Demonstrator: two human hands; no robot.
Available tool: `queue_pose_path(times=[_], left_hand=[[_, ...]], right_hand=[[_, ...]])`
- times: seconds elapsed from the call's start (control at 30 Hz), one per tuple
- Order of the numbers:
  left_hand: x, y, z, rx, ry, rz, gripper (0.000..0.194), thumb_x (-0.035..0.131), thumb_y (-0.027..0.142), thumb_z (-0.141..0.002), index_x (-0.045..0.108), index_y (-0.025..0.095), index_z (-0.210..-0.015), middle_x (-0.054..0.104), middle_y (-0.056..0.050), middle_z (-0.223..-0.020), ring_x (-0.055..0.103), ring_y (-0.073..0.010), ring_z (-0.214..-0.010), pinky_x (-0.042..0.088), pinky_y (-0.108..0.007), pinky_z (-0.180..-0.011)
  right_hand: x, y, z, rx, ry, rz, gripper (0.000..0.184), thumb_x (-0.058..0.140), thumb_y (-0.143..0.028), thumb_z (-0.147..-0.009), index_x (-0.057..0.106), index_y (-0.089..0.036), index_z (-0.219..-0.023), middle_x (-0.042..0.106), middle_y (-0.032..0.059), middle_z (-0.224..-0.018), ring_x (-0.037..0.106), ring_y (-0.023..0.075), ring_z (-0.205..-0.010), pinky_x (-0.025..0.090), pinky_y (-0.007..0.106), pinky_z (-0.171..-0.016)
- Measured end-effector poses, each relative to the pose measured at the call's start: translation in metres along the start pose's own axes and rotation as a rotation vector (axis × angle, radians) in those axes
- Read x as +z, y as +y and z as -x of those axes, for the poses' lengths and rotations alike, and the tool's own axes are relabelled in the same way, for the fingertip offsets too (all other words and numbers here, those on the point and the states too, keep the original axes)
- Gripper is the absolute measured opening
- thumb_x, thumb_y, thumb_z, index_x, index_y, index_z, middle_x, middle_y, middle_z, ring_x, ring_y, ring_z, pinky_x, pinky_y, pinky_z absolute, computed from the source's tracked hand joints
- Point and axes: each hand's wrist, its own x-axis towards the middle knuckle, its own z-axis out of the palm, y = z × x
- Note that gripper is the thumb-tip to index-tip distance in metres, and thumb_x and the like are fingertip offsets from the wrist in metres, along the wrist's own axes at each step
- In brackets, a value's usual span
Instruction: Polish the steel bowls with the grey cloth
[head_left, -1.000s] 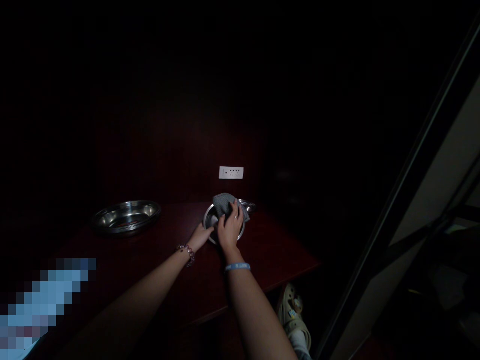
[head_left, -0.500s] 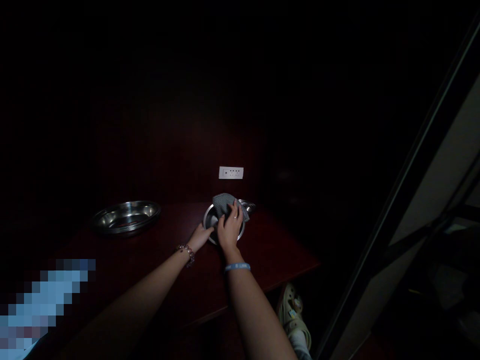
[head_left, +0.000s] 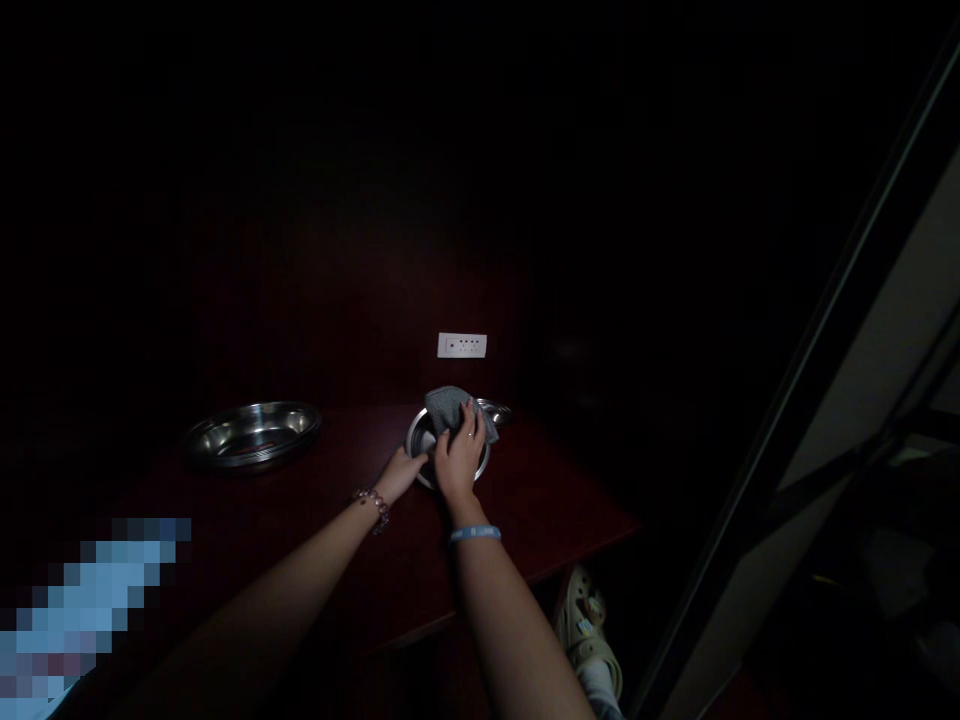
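Note:
A round metal bowl (head_left: 413, 428) is tilted toward me above the dark red tabletop (head_left: 525, 500). My left hand (head_left: 400, 474) grips its lower left rim, the thumb over the edge and the other fingers hidden behind. With my right hand (head_left: 459, 460) I press a grey cloth (head_left: 447, 403) against the bowl's upper right side, and a corner of the cloth hangs over the rim. Part of another shiny metal dish (head_left: 498, 411) shows behind the bowl on the right.
Several wide metal basins (head_left: 255, 455) look nested at the left of the table. A white power socket (head_left: 462, 346) sits on the wall behind. Below the table's front edge is a foot in a pale clog (head_left: 581, 620). A dark upright frame (head_left: 810, 330) runs along the right.

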Motion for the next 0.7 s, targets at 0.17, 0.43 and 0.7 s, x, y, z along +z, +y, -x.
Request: queue_pose_path(times=[0.17, 0.43, 0.7], left_hand=[[-0.0013, -0.0023, -0.0020, 0.032, -0.012, -0.006, 0.023, 0.076, 0.014, -0.065, 0.074, 0.022, -0.087, 0.084, -0.008, -0.100, 0.075, -0.0332, -0.121, 0.052, -0.039, -0.114], [-0.0029, -0.0014, -0.0032, -0.004, -0.035, 0.007, 0.025, 0.079, 0.015, -0.066, 0.075, 0.021, -0.090, 0.084, -0.011, -0.108, 0.070, -0.0351, -0.130, 0.051, -0.036, -0.116], [-0.0010, -0.0052, -0.0010, 0.002, -0.022, 0.058, 0.029, 0.081, 0.034, -0.080, 0.076, 0.019, -0.104, 0.081, -0.015, -0.122, 0.067, -0.0360, -0.135, 0.046, -0.042, -0.120]], right_hand=[[-0.0003, -0.0001, 0.0005, 0.007, -0.021, 0.010, 0.063, 0.043, -0.015, -0.094, 0.047, -0.011, -0.157, 0.046, 0.0155, -0.168, 0.033, 0.0266, -0.159, 0.032, 0.049, -0.131], [-0.0010, 0.0000, -0.0002, 0.009, -0.065, 0.049, 0.063, 0.043, -0.016, -0.095, 0.049, -0.014, -0.158, 0.043, 0.0126, -0.171, 0.032, 0.0287, -0.160, 0.031, 0.051, -0.130], [-0.0069, -0.0038, -0.0008, -0.011, -0.121, 0.072, 0.064, 0.044, -0.015, -0.097, 0.049, -0.016, -0.160, 0.040, 0.0107, -0.173, 0.031, 0.0281, -0.161, 0.028, 0.049, -0.131]])
